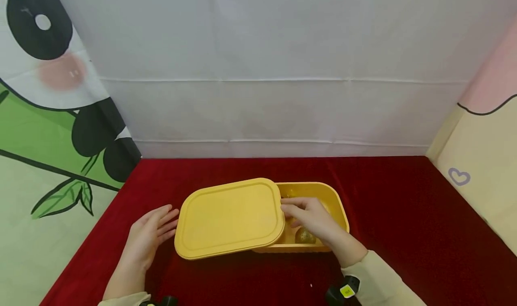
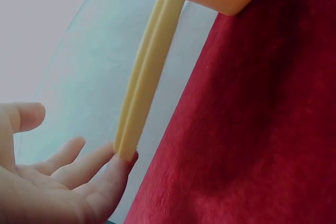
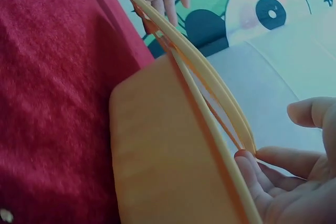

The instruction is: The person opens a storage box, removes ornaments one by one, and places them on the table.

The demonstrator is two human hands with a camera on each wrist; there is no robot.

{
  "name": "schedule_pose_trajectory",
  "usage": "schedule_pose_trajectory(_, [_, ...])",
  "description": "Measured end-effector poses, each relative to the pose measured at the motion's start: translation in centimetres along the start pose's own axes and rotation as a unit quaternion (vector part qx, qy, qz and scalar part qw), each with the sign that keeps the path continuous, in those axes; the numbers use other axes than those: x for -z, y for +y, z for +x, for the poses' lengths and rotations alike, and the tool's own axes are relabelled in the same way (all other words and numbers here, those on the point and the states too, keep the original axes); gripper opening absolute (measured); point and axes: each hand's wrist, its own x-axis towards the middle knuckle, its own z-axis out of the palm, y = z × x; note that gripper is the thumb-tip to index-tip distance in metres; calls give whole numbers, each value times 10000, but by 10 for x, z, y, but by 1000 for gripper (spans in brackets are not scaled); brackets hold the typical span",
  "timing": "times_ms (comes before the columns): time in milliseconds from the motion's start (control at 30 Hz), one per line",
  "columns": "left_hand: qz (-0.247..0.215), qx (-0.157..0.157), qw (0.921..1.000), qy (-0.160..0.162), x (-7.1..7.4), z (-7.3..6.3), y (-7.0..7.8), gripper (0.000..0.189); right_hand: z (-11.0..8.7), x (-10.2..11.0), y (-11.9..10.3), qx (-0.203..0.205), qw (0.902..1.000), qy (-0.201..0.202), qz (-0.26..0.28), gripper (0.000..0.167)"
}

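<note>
A yellow lid (image 1: 230,218) tilts over the left part of a yellow box (image 1: 337,198), whose right part stays uncovered. Inside the box a glittery gold ball (image 1: 305,236) shows, partly behind my right wrist. My left hand (image 1: 147,234) is at the lid's left end; in the left wrist view its outer fingertips (image 2: 118,174) touch the lid's edge, thumb spread away. Over the box, my right hand (image 1: 311,216) has extended fingertips at the lid's right edge. In the right wrist view, those fingers (image 3: 249,163) meet the lid edge with the thumb apart, and a gap shows between lid and box rim.
A dark red cloth (image 1: 387,207) covers the table. Behind it hangs a pale sheet (image 1: 258,113); printed cartoon cloths stand at the left (image 1: 52,140) and right (image 1: 480,162). A small white speck (image 1: 311,285) lies near the front.
</note>
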Motion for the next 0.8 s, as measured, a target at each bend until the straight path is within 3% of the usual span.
schedule_pose_trajectory(100, [-5,17,10000,59,1,-3,-1,67,1,-5,-3,-96,9998,-49,-139,44])
schedule_pose_trajectory(267, [233,140,9994,231,3,-7,-2,70,3,-16,-6,79,9996,-248,-114,43])
schedule_pose_trajectory(633, [221,132,9940,1062,0,-5,0,65,13,-33,-7,90,9993,-282,230,41])
schedule_pose_trajectory(800, [237,183,9924,1196,4,-4,1,64,14,-38,-8,130,9989,-275,363,39])
